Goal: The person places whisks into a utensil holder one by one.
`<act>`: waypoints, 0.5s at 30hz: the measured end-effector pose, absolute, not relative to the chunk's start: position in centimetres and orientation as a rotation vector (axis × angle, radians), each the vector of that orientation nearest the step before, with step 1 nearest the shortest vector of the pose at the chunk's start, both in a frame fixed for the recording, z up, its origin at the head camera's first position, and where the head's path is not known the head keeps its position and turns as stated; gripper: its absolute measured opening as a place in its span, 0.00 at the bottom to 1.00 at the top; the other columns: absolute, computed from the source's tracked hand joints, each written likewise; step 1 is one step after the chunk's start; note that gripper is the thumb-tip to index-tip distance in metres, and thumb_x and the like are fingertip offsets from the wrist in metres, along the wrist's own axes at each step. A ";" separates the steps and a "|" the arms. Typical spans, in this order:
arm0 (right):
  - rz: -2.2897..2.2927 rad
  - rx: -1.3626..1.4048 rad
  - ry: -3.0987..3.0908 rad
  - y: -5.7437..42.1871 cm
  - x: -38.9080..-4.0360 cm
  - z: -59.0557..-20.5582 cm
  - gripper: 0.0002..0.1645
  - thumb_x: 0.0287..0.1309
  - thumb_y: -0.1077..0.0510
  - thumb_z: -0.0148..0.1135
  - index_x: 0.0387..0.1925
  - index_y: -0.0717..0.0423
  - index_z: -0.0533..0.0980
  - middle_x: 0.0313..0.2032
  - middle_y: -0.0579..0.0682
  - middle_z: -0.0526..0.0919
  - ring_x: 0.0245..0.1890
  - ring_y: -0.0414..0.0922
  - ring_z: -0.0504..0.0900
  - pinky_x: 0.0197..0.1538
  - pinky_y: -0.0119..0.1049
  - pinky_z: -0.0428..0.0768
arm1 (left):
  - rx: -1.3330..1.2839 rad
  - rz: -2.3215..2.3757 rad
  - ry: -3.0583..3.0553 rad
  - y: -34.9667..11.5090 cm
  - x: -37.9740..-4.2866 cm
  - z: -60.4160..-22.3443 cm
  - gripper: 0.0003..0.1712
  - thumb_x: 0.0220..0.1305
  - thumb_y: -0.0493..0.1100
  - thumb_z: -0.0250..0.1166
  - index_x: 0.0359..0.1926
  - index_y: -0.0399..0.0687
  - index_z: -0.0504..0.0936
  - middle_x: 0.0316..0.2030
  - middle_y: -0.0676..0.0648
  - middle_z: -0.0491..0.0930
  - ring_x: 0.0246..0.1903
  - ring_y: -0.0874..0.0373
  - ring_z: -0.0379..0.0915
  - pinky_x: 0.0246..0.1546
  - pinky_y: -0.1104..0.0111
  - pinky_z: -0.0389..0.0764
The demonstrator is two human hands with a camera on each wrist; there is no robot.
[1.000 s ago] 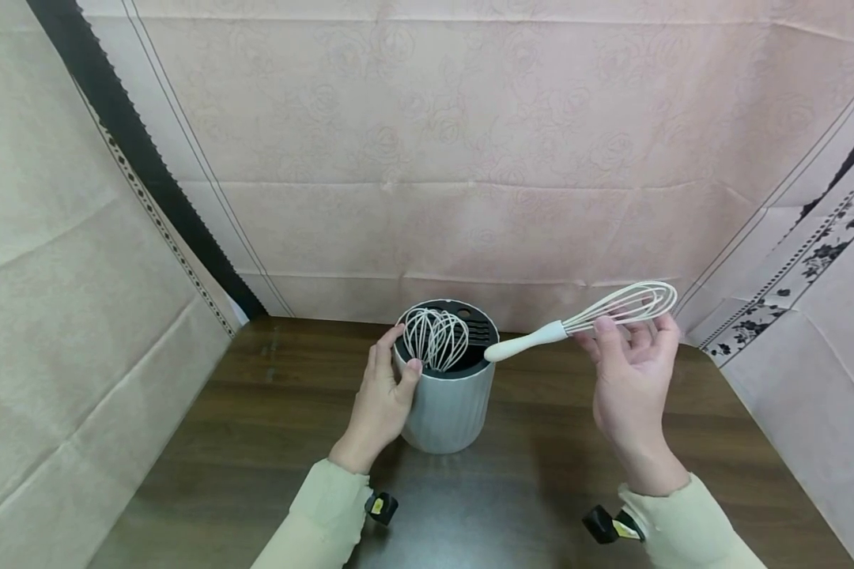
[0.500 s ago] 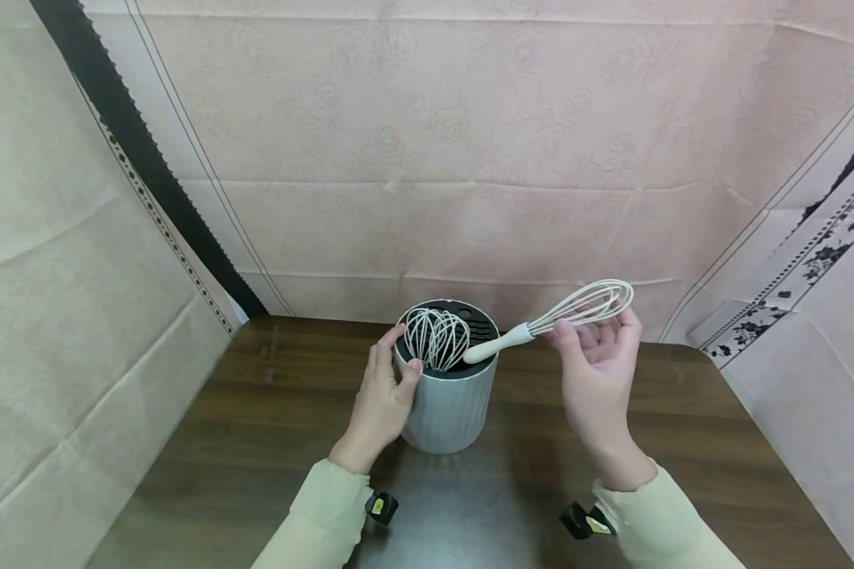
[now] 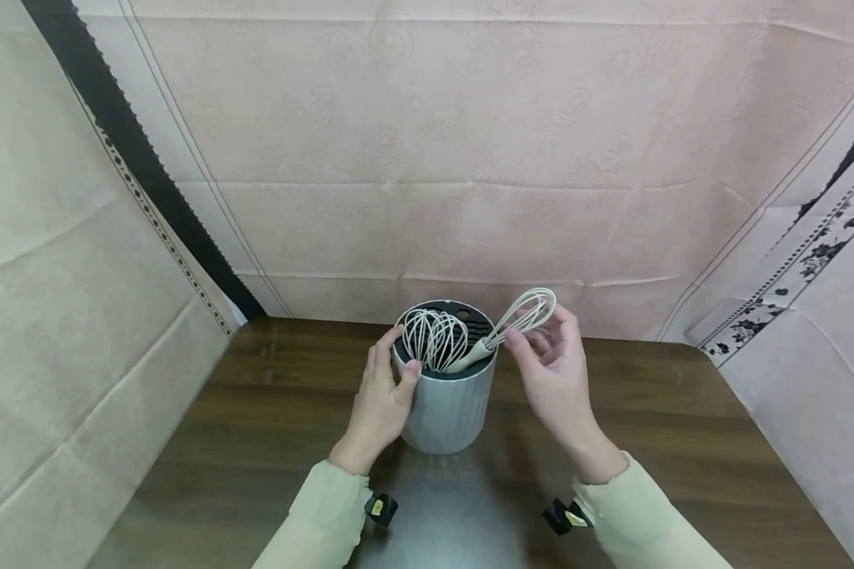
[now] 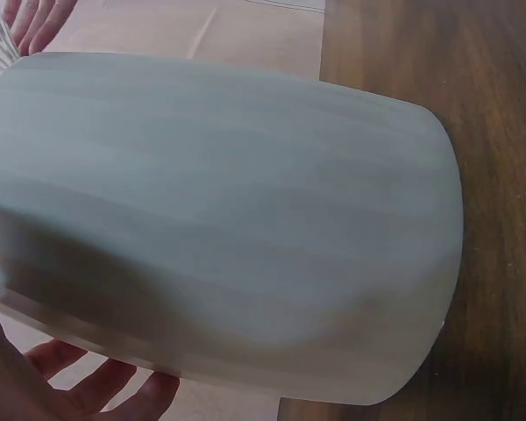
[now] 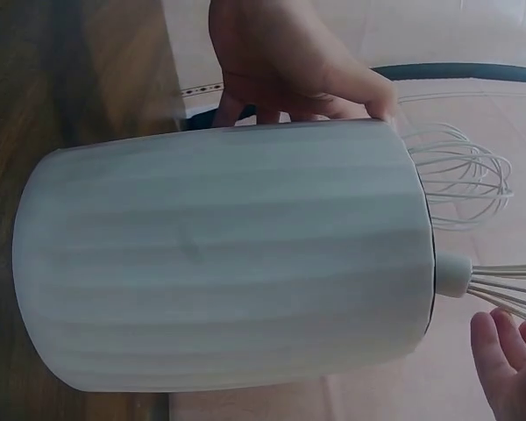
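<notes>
A ribbed pale grey-blue utensil holder (image 3: 444, 415) with a black slotted insert (image 3: 478, 322) stands upright on the table. My left hand (image 3: 375, 399) grips its left side near the rim, thumb toward the front; in the left wrist view the fingers (image 4: 105, 386) curve along the wall. One white whisk (image 3: 436, 340) stands in the holder, wire head up. By the wires, my right hand (image 3: 558, 383) pinches a second white whisk (image 3: 537, 307). It leans right, its handle (image 3: 474, 356) partly inside the opening; in the right wrist view its collar (image 5: 453, 274) shows just beyond the rim.
The brown wood-grain table (image 3: 277, 442) spreads out around the holder. A pale pink patterned cloth (image 3: 455, 158) hangs behind it, with further cloth panels on the left (image 3: 85, 340) and right (image 3: 811, 356). Each wrist carries a small black camera.
My right hand has moved left with the whisk, and the whisk has tilted more upright. Its handle end has gone from beside the rim down into the holder. My left hand has stayed still.
</notes>
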State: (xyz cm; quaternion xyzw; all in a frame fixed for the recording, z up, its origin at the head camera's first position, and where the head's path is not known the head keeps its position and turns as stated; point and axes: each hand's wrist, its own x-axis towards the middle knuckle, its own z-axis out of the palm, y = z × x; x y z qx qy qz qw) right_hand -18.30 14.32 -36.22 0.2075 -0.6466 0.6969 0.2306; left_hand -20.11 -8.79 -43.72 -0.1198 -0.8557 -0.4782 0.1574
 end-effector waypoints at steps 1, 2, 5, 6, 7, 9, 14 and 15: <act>1.898 0.568 -1.798 14.2 -18.4 -36.3 0.31 0.60 0.71 0.60 0.63 0.56 0.61 0.53 0.63 0.72 0.48 0.54 0.78 0.50 0.38 0.79 | -0.341 -1.365 -2.448 -8.8 -20.1 -43.8 0.32 0.72 0.61 0.47 0.73 0.68 0.50 0.66 0.45 0.58 0.63 0.48 0.60 0.56 0.43 0.67; 1.875 0.562 -1.816 14.0 -18.4 -36.4 0.31 0.60 0.70 0.61 0.62 0.56 0.62 0.52 0.61 0.74 0.48 0.53 0.79 0.50 0.36 0.78 | -0.340 -1.363 -2.447 -8.9 -20.1 -43.8 0.32 0.72 0.62 0.46 0.73 0.68 0.50 0.66 0.45 0.58 0.63 0.48 0.60 0.56 0.43 0.67; 1.795 0.539 -1.899 13.2 -17.7 -35.4 0.29 0.59 0.70 0.61 0.61 0.61 0.63 0.47 0.57 0.77 0.46 0.53 0.78 0.49 0.35 0.78 | -0.339 -1.355 -2.445 -8.9 -20.1 -43.8 0.32 0.72 0.62 0.46 0.73 0.68 0.50 0.66 0.45 0.58 0.63 0.48 0.60 0.56 0.43 0.67; 1.765 0.532 -1.929 13.0 -17.6 -35.1 0.29 0.59 0.71 0.62 0.60 0.63 0.63 0.46 0.57 0.77 0.45 0.53 0.78 0.48 0.34 0.77 | -0.340 -1.357 -2.444 -8.9 -20.1 -43.8 0.32 0.72 0.62 0.46 0.73 0.68 0.50 0.66 0.45 0.58 0.63 0.48 0.60 0.56 0.42 0.67; 1.741 0.525 -1.958 12.9 -17.5 -35.1 0.29 0.58 0.71 0.62 0.60 0.64 0.64 0.46 0.58 0.78 0.45 0.53 0.78 0.48 0.34 0.77 | -0.337 -1.356 -2.446 -8.9 -20.1 -43.8 0.32 0.72 0.62 0.46 0.73 0.68 0.50 0.66 0.45 0.58 0.63 0.48 0.60 0.56 0.43 0.67; 1.691 0.511 -2.014 12.9 -17.6 -35.2 0.28 0.58 0.71 0.63 0.59 0.67 0.64 0.45 0.60 0.78 0.44 0.54 0.77 0.48 0.35 0.76 | -0.335 -1.357 -2.449 -8.8 -20.0 -43.7 0.33 0.72 0.62 0.47 0.73 0.68 0.50 0.66 0.45 0.58 0.63 0.48 0.60 0.56 0.43 0.67; 1.578 0.447 -2.114 13.6 -19.0 -37.3 0.28 0.57 0.61 0.68 0.57 0.60 0.68 0.45 0.54 0.80 0.45 0.49 0.77 0.51 0.39 0.74 | -0.344 -1.360 -2.452 -8.7 -20.1 -43.8 0.33 0.72 0.63 0.46 0.73 0.69 0.49 0.66 0.45 0.57 0.63 0.48 0.60 0.55 0.42 0.67; 1.559 0.430 -2.136 13.6 -19.1 -37.5 0.28 0.57 0.59 0.69 0.57 0.59 0.69 0.45 0.52 0.80 0.46 0.48 0.77 0.52 0.41 0.73 | -0.345 -1.361 -2.451 -8.7 -20.1 -43.9 0.33 0.72 0.63 0.46 0.73 0.69 0.49 0.66 0.45 0.58 0.63 0.48 0.60 0.55 0.42 0.67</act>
